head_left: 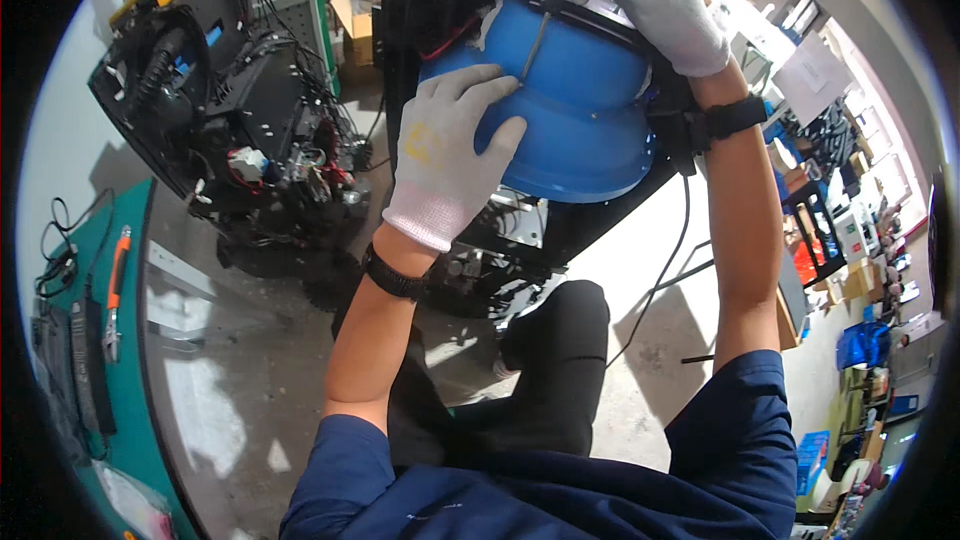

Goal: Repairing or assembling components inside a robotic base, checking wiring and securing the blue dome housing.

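In front of me is a large blue rounded plastic tank [575, 145], set in a black machine housing [402, 10]. My right hand [655, 5], in a white knit glove, grips the dark handle of a screwdriver [537, 45]. Its thin metal shaft slants down across the blue plastic. My left hand [450, 145], gloved too, lies on the left part of the tank with thumb and fingers apart. Its forefinger tip is beside the lower end of the shaft. What the screwdriver's tip meets is too small to make out.
Left of the housing stands a second black unit [250, 100] full of exposed wiring. On the left, a green-topped table [150, 340] carries an orange-handled tool [117, 285] and a black power adapter [90, 360]. A black cable [668, 285] hangs at the right. Crowded shelves line the far right.
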{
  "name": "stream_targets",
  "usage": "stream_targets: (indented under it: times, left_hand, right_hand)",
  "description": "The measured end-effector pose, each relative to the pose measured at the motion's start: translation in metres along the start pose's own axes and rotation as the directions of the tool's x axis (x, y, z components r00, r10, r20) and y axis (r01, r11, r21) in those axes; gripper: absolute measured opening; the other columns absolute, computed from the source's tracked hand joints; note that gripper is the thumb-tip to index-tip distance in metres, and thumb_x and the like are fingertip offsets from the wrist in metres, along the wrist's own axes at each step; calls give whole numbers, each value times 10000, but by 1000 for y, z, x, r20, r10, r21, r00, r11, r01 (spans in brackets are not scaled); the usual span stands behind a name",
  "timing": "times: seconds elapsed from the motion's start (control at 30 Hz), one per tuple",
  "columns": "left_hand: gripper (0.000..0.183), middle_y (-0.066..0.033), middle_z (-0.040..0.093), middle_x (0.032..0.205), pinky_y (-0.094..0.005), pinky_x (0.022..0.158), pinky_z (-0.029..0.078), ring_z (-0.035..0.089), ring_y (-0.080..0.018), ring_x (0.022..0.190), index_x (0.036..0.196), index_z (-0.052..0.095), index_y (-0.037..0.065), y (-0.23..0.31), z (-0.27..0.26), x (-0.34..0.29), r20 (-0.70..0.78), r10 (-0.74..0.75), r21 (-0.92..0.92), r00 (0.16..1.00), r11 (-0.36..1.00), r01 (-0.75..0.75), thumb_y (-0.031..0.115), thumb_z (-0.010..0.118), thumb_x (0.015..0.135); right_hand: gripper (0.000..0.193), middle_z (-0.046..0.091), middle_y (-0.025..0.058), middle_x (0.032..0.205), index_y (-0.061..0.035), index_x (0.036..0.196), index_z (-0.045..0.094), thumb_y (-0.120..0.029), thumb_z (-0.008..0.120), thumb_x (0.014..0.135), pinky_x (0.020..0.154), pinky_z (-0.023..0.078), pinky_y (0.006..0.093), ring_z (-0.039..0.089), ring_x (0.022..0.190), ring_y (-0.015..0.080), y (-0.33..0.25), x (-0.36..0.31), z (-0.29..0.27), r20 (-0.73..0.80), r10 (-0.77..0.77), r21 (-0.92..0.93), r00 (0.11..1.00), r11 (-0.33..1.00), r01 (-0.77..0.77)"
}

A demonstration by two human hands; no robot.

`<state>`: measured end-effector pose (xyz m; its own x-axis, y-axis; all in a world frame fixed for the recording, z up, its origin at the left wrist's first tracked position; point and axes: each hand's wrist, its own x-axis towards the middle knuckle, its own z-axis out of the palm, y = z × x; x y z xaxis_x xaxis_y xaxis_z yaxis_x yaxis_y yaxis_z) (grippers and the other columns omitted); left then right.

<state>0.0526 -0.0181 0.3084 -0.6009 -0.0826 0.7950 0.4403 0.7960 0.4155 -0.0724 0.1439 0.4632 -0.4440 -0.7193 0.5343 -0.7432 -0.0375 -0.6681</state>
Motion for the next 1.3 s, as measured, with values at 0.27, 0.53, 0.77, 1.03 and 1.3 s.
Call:
stream_targets:
  times: [0.27, 0.53, 0.77, 1.03, 1.3]
  left_hand:
    - [322, -150, 719, 1086, -318, 869, 539, 694, -191, 958, 1193, 663, -22, 4, -10, 47, 42, -238, -311, 970, 920, 239, 138, 684, 914]
    - [287, -101, 719, 1000, -278, 852, 511, 648, -129, 904, 1131, 680, -46, 17, -3, 73, 157, -288, -324, 945, 889, 324, 143, 708, 918]
    - [298, -74, 715, 935, -264, 790, 507, 622, -103, 838, 1102, 700, -60, 19, -2, 79, 145, -285, -278, 948, 907, 315, 165, 718, 907]
    - [326, -98, 720, 767, -265, 668, 520, 640, -114, 689, 959, 717, -80, 13, -2, 83, 93, -330, -188, 940, 921, 342, 221, 777, 846]
    - [327, -110, 723, 744, -275, 663, 528, 651, -122, 679, 903, 724, -74, 14, -2, 87, 140, -346, -200, 928, 908, 369, 237, 796, 833]
  right_hand:
    - [286, 676, -4, 909, -16, 1239, 669, -104, 618, 971, 693, 482, 213, 543, 774, 41, -9, -2, -5, 10, -91, -148, 996, 985, 91]
    - [274, 737, 98, 902, -100, 1162, 725, -61, 616, 913, 739, 522, 275, 640, 782, 111, -3, -6, -11, -39, -230, -237, 972, 948, 214]
    - [321, 729, 85, 936, -129, 1151, 762, -97, 595, 879, 849, 544, 309, 645, 784, 135, 30, 4, -12, -15, -286, -122, 958, 952, 282]
    - [448, 704, 108, 1070, -73, 1371, 589, -183, 603, 938, 889, 539, 305, 664, 933, 160, 26, 3, -5, 48, -325, -341, 945, 884, 321]
    - [460, 703, 115, 1055, -71, 1372, 582, -285, 652, 971, 867, 543, 309, 657, 936, 164, 29, 6, -4, 29, -338, -385, 941, 865, 322]
